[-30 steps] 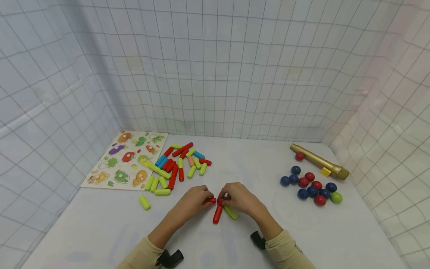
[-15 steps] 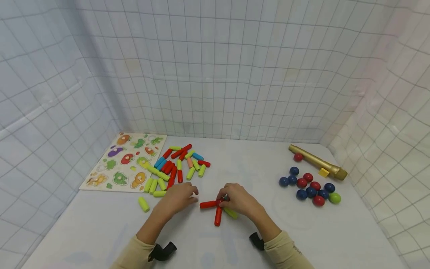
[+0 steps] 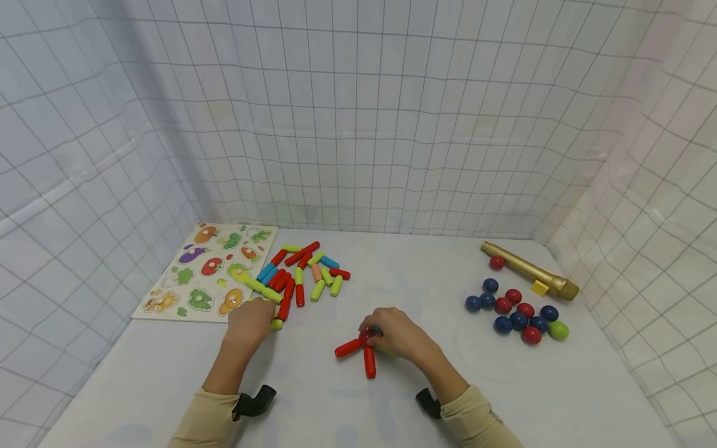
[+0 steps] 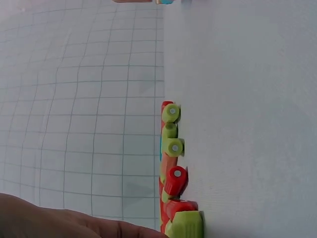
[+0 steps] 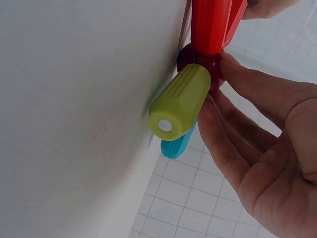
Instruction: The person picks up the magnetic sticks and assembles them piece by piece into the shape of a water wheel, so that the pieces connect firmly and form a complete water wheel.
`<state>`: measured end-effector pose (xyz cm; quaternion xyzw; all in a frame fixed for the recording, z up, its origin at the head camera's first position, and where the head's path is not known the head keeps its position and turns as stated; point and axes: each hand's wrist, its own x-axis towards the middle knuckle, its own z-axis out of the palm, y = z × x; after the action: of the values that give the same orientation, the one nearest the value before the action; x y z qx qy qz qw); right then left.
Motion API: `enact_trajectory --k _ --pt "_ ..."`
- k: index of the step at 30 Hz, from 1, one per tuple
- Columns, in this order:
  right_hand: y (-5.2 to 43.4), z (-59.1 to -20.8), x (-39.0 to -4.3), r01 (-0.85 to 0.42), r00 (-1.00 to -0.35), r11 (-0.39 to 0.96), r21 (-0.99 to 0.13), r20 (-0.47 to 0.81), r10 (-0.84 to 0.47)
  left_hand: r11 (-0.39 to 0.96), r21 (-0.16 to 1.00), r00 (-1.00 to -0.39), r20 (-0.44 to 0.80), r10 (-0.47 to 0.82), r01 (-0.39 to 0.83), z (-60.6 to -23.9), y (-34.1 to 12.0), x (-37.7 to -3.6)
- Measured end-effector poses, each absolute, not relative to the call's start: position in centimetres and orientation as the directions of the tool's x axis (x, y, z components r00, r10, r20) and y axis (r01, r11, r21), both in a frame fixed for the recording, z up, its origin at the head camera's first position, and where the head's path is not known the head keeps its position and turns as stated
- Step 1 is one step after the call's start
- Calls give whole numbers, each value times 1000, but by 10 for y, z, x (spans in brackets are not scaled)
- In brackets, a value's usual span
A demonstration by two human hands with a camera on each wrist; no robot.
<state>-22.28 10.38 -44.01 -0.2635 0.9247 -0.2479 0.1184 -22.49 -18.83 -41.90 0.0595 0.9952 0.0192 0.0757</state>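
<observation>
My right hand (image 3: 399,335) pinches a dark red ball (image 5: 187,58) between thumb and fingertips, close over the table. Stuck to that ball are two red rods (image 3: 370,362), a lime rod (image 5: 181,104) with a pale disc in its end, and a blue rod (image 5: 176,146). Over at the left, my left hand (image 3: 251,323) reaches down into a group of short lime rods, partly covering them. In the left wrist view a straight finger comes right up to a lime rod (image 4: 188,225); the thumb is out of sight.
Several red, lime and blue rods (image 3: 299,294) lie beyond my left hand, beside a vegetable picture board (image 3: 185,274). At right are several red and blue balls (image 3: 518,320), a green ball (image 3: 558,330), a gold microphone-shaped stick (image 3: 523,266) and a yellow block (image 3: 540,287).
My left hand let go of a red rod, now attached to the ball, and moved left to the lime rods. The ball with its rods turned slightly in my right hand.
</observation>
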Motion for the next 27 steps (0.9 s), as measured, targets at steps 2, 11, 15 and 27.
enact_trajectory --k 2,11,15,27 --pt "103 -441 -222 -427 -835 744 -513 -92 -542 992 60 -982 -146 121 113 -423 -189 -227" --pt "104 -440 -222 -447 -834 740 -503 -65 -548 982 143 -981 -135 142 123 -428 -190 -232" --pt "104 -440 -221 -456 -831 734 -502 -54 -553 971 211 -975 -162 152 116 -425 -189 -231" --pt "102 -440 -222 -491 -821 733 -471 -30 -569 917 286 -941 -109 321 279 -424 -153 -226"
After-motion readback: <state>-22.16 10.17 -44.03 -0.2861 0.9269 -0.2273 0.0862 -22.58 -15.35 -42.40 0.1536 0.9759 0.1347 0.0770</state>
